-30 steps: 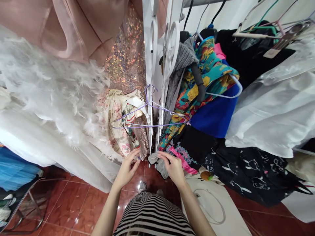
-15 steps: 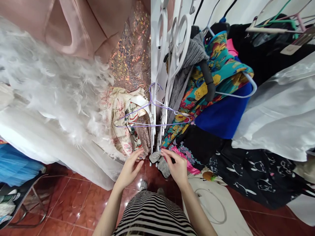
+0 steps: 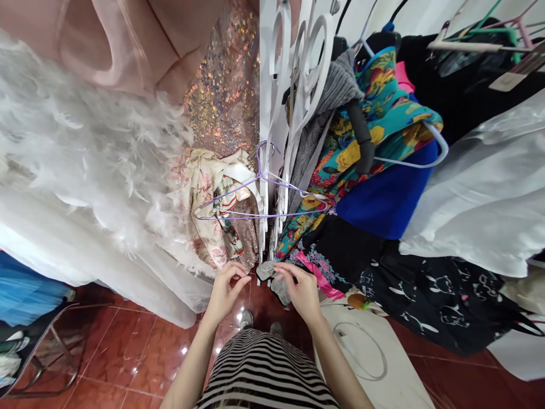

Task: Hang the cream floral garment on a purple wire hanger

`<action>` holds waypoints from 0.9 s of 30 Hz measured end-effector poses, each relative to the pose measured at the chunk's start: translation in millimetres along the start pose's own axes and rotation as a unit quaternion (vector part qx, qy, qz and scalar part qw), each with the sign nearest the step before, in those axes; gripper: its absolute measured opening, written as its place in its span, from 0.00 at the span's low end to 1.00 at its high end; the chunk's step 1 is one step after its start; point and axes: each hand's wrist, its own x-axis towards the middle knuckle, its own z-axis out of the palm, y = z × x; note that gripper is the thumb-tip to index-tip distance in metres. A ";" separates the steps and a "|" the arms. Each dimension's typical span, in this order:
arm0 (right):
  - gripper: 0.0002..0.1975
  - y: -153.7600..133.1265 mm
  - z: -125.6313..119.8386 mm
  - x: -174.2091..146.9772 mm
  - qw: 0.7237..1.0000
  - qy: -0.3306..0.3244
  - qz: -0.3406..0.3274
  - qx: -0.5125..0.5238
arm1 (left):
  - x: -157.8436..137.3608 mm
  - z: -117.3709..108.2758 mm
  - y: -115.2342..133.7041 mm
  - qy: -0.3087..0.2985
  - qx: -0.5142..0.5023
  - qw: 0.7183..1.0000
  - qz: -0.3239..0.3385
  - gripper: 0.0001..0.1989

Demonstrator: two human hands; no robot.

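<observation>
My left hand (image 3: 225, 288) is in the lower middle, its fingers loosely curled and a gap between thumb and fingertips. It holds nothing and is nearest the lower edge of the cream floral garment (image 3: 204, 210). Opposite it, my right hand (image 3: 301, 287) has bent fingers, with thumb and forefinger slightly apart. Its fingertips overlap a small grey fabric thing (image 3: 266, 270) in the view; whether they touch it, I cannot tell. Above both hands hangs a purple wire hanger (image 3: 260, 170) with a thin white hanger close behind it. No garment is visibly on the purple hanger.
White feathered clothing (image 3: 136, 159) and a sequinned garment (image 3: 225, 85) hang left. On the right are a teal floral garment (image 3: 336, 165) and black printed fabric (image 3: 426, 295). White ornate rack uprights (image 3: 293, 125) stand between. A white board (image 3: 374, 363) lies low right, above red floor tiles (image 3: 140, 346).
My left hand's fingers have curled in, with the thumb closer to them. My right hand has shifted slightly left and down. The view has moved a little; the hangers stay in place.
</observation>
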 end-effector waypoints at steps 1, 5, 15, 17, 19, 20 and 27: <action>0.15 0.4 -1.2 0.5 1.000 0.003 -0.009 -0.004 | 0.2 -0.2 0.7 -0.002 -0.001 1.000 0.003 0.18; 0.12 0.6 -2.9 2.4 0.999 0.029 -0.042 -0.004 | -0.7 -0.7 2.5 0.001 -0.006 1.000 0.009 0.14; 0.11 2.0 4.0 1.2 0.998 -0.038 0.029 0.048 | -4.0 3.7 5.2 -0.015 -0.022 1.000 0.003 0.10; 0.12 3.2 2.9 1.5 0.997 -0.054 0.026 0.050 | -4.9 3.1 5.4 -0.016 -0.022 1.000 0.000 0.09; 0.12 4.1 0.9 1.9 0.997 -0.055 0.028 0.048 | -5.5 1.8 5.2 -0.015 -0.023 1.000 -0.008 0.10; 0.11 4.3 -0.2 2.1 0.997 -0.048 0.032 0.048 | -5.7 1.0 5.2 -0.015 -0.023 1.000 -0.011 0.10; 0.08 4.0 -1.7 2.6 0.994 0.038 0.073 0.071 | -4.9 -3.1 7.8 0.003 -0.031 0.999 -0.024 0.11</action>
